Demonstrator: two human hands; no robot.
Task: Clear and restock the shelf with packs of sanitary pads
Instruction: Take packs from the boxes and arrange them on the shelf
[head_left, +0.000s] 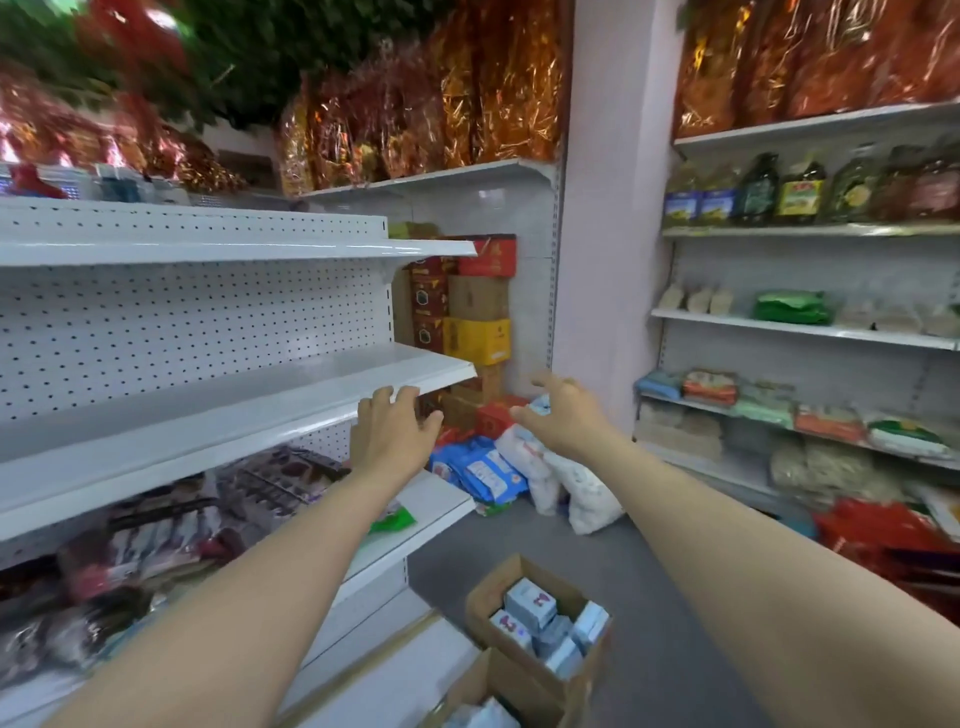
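Since the middle shelf (208, 395) stands bare, clearing looks done, restocking unstarted: left hand (392, 436) and right hand (563, 415) spread, empty; pad packs (488, 467) lie heaped on the floor (649, 597), more in a cardboard box (483, 618)

Light was bright and even, with only soft shadow under the shelf (249, 400), whose white front lip glared a little. Foil bags (498, 88) at the top glinted. Blur smeared the far top left and the near left edge. The racks (805, 327) on the right bowed with lens distortion.
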